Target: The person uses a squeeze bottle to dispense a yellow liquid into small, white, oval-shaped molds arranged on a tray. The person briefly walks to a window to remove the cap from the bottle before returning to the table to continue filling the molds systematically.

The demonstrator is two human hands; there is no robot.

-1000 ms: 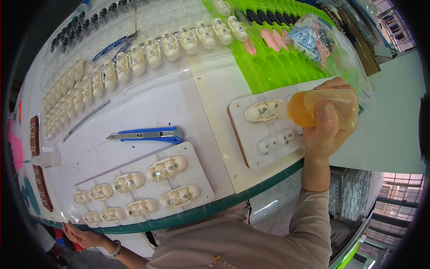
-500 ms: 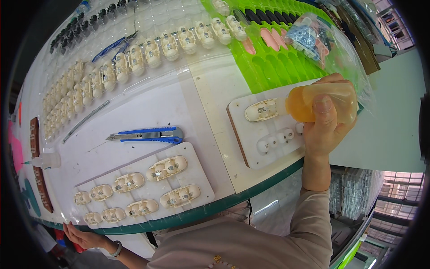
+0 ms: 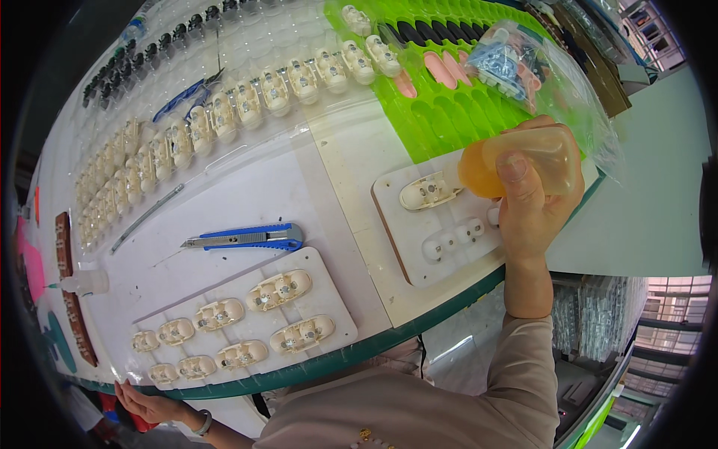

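My right hand (image 3: 532, 196) is wrapped round a translucent squeeze bottle (image 3: 479, 168) of amber liquid, tilted with its spout end toward the left. Beside that end, a cream oval plastic shell (image 3: 428, 192) with small metal parts rests on a white holding board (image 3: 396, 232); the bottle's tip is hard to make out. Rounded white pegs (image 3: 454, 239) stand on the same board, nearer me. At the lower left, my left hand (image 3: 149, 408) hangs by the table edge, fingers stretched out and holding nothing visible.
A second white board (image 3: 258, 320) carries several cream shells. Beyond it lie a blue utility knife (image 3: 247, 236) and clear trays with rows of shells (image 3: 247, 105). A green tray (image 3: 441, 120) holds pink and black pieces. A small needle-tipped bottle (image 3: 88, 281) lies left.
The whole view has shifted slightly. My right hand and the bottle appear a little further left, still beside the shell. The left hand looks much the same.
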